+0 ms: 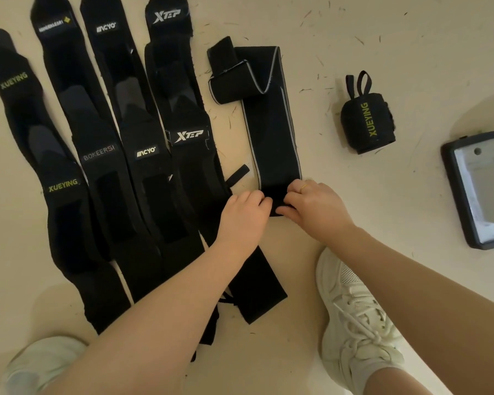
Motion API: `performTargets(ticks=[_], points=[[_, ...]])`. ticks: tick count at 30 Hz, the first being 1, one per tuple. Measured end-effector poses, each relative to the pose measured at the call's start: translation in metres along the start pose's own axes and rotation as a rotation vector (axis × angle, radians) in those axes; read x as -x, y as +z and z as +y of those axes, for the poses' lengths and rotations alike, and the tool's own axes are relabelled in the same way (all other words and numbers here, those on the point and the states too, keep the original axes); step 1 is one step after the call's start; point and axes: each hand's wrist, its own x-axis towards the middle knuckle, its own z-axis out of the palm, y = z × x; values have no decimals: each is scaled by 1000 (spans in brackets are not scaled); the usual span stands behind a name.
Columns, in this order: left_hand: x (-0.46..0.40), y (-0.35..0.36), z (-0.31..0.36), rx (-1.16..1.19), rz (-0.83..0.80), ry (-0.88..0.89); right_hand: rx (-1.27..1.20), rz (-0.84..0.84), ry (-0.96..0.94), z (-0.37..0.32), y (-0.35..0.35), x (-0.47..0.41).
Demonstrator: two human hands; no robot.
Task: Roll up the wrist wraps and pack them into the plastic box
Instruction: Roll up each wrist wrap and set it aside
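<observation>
A long black wrap with grey edging lies stretched on the cream floor, its far end folded over at the top. My left hand and my right hand both pinch its near end, fingers curled over the fabric there. One rolled wrap marked XUEYING stands apart on the right, two loops sticking up. Several flat black wraps lie side by side on the left, marked XUEYING, BOKEERSI, MCYO and XTEP. A plastic box lid with a dark frame lies at the right edge, partly cut off.
Another black wrap runs under my left forearm. My two feet in white sneakers stand on the floor, right foot near the wrap, left foot at the bottom left. Small bits of debris dot the floor.
</observation>
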Motion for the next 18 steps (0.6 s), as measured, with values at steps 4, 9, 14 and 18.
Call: performTargets(ticks=[4,9,14,18], points=[[-6,-6,4,26,-102,-19,257,-173,-72,6,-8,-1],[-16,-18,6,198,-97,-221,-195,-312,279,6,-12,-13],[-14,-17,7,96,-180,-78,-481,-369,559,4,-8,-10],[-15,-12,10,70,-131,-125,-406,-108,590,-10,1,-2]])
